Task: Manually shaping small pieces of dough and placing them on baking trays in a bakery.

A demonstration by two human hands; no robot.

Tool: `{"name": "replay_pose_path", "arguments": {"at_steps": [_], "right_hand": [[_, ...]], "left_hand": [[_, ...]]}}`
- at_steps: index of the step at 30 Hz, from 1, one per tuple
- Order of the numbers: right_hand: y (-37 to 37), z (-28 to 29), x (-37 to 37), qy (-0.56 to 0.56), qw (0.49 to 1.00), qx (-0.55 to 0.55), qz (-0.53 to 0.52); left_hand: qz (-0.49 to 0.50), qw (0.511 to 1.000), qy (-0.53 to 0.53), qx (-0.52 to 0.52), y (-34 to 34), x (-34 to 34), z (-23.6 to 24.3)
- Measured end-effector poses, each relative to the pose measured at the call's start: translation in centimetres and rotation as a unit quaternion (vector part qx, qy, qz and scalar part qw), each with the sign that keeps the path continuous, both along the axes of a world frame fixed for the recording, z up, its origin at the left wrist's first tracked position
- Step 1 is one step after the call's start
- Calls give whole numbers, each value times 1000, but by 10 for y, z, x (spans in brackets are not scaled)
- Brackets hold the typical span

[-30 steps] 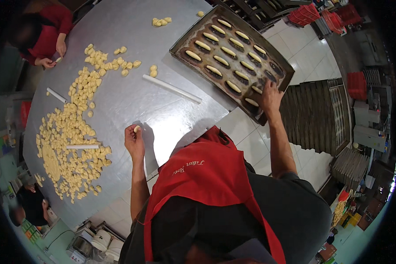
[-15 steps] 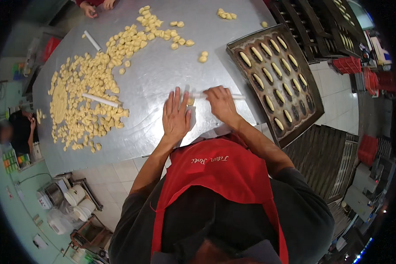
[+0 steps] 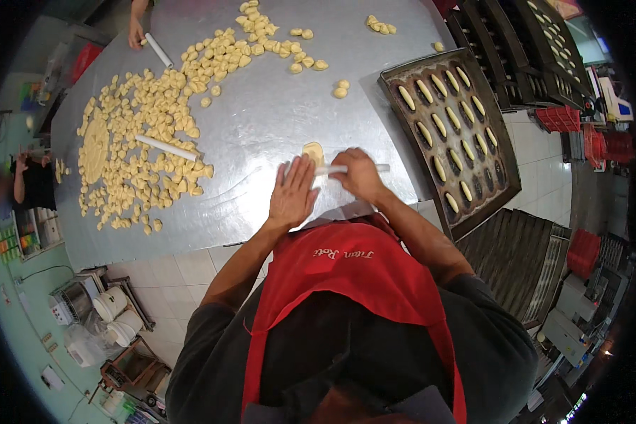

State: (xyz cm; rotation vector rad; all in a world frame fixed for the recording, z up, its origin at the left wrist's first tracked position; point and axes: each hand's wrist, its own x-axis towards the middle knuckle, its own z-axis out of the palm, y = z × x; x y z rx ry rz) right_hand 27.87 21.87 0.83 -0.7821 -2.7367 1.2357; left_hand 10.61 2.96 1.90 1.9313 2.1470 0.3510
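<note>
My right hand (image 3: 360, 174) is closed around a thin white rolling pin (image 3: 331, 169), whose ends stick out on both sides of the fist. Under and just beyond the pin lies a flattened oval of pale yellow dough (image 3: 313, 151) on the metal table. My left hand (image 3: 292, 198) rests palm down beside it, fingers stretched out. Its fingertips are at the dough's near left edge, close to the pin's left end; whether they touch the pin I cannot tell.
Many small dough pieces (image 3: 148, 106) cover the table's left side, with another rolling pin (image 3: 166, 148) among them. At right stands a dark baking tray (image 3: 466, 138) with rows of rolled dough. Another person's hand (image 3: 136, 34) is near a far pin (image 3: 159, 51).
The dough by my hands, a small lump before, is now a flattened oval. My left hand's fingers have tilted toward the right. The far person's hand has come toward the far pin.
</note>
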Motion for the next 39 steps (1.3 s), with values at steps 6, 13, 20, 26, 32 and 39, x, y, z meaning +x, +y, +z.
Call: {"name": "replay_pose_path", "arguments": {"at_steps": [6,13,20,26,32,39], "right_hand": [[6,10,-50,-16,970,227,-85],[-42,7,-1,88,943,313,74],[-13,-14,-111,82,987,131,-50],[-79,7,-59,24,977,209,38],[-22,9,-137,89,951,288,-61],[-38,21,-75,155,986,66,0]], "left_hand": [[112,983,-140,29,33,0,1],[23,999,-13,29,-9,11,1],[86,975,-188,83,-5,-20,7],[209,956,-92,184,5,-127,1],[178,969,-81,152,154,-180,-24],[226,934,-265,82,237,-176,-30]]}}
